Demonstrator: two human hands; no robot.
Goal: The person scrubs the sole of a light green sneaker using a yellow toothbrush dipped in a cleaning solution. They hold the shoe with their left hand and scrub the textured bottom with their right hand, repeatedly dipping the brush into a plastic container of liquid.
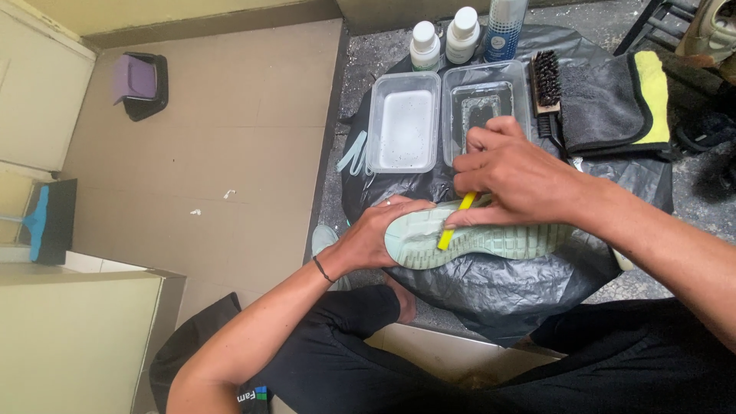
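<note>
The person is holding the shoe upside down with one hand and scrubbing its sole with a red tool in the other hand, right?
Almost. The tool is yellow, not red, as the head view shows. The rest holds: the left hand grips the pale green shoe, which is turned sole up, and the right hand presses the yellow tool against the sole.

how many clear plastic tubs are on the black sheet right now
2. One clear tub sits left, holding whitish liquid; the other tub is right beside it, just above the right hand. None looks hidden.
</note>
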